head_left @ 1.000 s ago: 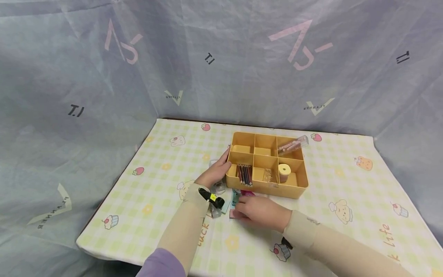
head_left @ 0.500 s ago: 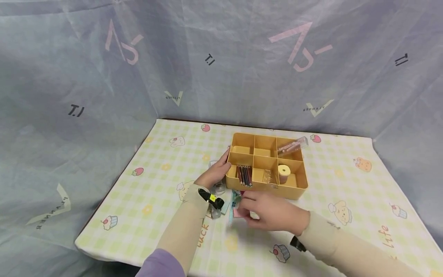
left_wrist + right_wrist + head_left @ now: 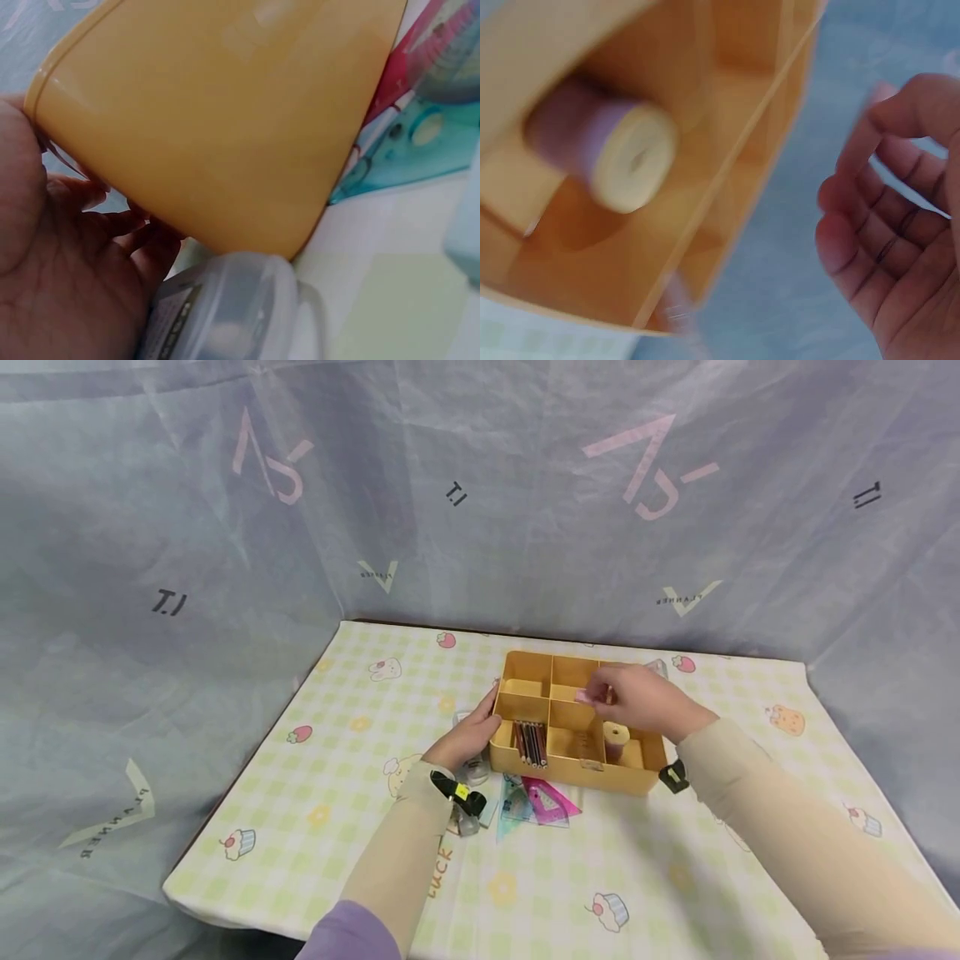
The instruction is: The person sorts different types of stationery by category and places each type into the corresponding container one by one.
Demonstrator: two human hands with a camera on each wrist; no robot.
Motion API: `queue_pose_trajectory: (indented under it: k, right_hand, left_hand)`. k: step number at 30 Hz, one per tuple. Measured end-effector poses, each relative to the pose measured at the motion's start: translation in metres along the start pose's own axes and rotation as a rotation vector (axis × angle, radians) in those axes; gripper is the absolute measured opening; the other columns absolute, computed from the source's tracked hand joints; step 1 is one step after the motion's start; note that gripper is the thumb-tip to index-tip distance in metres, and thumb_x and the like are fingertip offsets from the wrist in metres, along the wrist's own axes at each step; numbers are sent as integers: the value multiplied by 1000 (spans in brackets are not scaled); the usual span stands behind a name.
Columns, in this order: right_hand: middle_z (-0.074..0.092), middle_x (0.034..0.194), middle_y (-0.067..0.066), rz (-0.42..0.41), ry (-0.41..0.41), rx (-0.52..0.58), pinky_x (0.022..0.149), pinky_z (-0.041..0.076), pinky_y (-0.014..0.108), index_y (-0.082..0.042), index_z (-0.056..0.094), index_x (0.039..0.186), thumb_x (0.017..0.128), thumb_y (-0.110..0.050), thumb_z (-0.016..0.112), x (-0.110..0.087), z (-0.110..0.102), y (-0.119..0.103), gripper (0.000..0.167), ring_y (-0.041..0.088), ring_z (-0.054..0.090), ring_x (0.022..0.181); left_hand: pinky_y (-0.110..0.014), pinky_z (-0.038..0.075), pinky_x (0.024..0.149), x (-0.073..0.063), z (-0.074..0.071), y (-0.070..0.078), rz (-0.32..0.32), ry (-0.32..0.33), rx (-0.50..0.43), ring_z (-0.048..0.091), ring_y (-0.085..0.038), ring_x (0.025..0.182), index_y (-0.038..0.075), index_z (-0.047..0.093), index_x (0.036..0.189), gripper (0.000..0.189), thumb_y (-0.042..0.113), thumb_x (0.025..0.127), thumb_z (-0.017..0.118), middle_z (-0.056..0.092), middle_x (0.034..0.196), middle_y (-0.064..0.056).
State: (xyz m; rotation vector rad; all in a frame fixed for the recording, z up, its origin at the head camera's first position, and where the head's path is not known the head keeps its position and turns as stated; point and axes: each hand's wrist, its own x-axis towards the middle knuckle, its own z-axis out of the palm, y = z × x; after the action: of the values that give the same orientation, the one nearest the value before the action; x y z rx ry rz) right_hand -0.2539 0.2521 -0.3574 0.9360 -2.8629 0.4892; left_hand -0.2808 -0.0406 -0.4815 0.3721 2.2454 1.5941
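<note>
My left hand (image 3: 468, 737) grips the left side of a yellow six-compartment organizer box (image 3: 577, 772); in the left wrist view, its fingers lie along the box's edge. My right hand (image 3: 637, 693) is over the back row of the box, pinching a small flat pink piece (image 3: 582, 696) between thumb and fingers. Coloured pencils (image 3: 530, 742) stand in the front left compartment. A pale-lidded cylinder (image 3: 617, 737) sits in the front right one. A small clear item (image 3: 585, 747) is in the front middle. The right hand mostly covers the clear tube at the back right.
In front of the box lie a pink set square (image 3: 553, 802) and a teal one (image 3: 512, 806), overlapping. Beside the left hand are a clear round plastic container (image 3: 232, 307) and other small items partly hidden by the wrist. A checked cloth (image 3: 330, 827) covers the table.
My right hand has picked up the small pink piece from in front of the box and moved it up over the back row. The set squares are now uncovered. My left hand stays put.
</note>
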Motion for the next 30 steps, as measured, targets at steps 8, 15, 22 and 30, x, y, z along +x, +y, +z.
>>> queue_pose_trajectory:
  k: [8, 15, 22, 30]
  right_hand:
    - [68, 86, 1, 213, -112, 8, 74, 55, 40, -9, 72, 96, 92, -23, 74, 15, 17, 37, 14, 18, 60, 75]
    - [65, 75, -1, 172, -81, -58, 65, 52, 36, -10, 70, 86, 93, -25, 74, 18, 22, 40, 17, 15, 56, 65]
    - [65, 75, -1, 114, -89, -111, 64, 53, 33, -10, 68, 85, 93, -18, 73, 23, 24, 36, 12, 13, 56, 63]
    - [69, 100, 9, 56, -80, -144, 72, 57, 41, -7, 71, 106, 93, -15, 70, 8, 22, 25, 15, 17, 64, 74]
  left_hand:
    - [-53, 16, 122, 3, 2, 1, 25, -16, -5, 9, -22, 154, 43, 3, 162, 62, 34, 110, 34, 5, 169, 12]
    - [-53, 16, 122, 5, 1, 3, 9, -27, -10, 10, -22, 154, 44, 4, 162, 62, 36, 109, 34, 6, 169, 10]
    - [-53, 16, 122, 4, 0, 2, 20, -17, -17, 10, -22, 154, 44, 4, 162, 62, 33, 109, 34, 6, 169, 10]
    - [-53, 17, 122, 2, -2, 0, 11, -2, 9, 11, -22, 154, 44, 5, 162, 61, 32, 109, 34, 8, 169, 11]
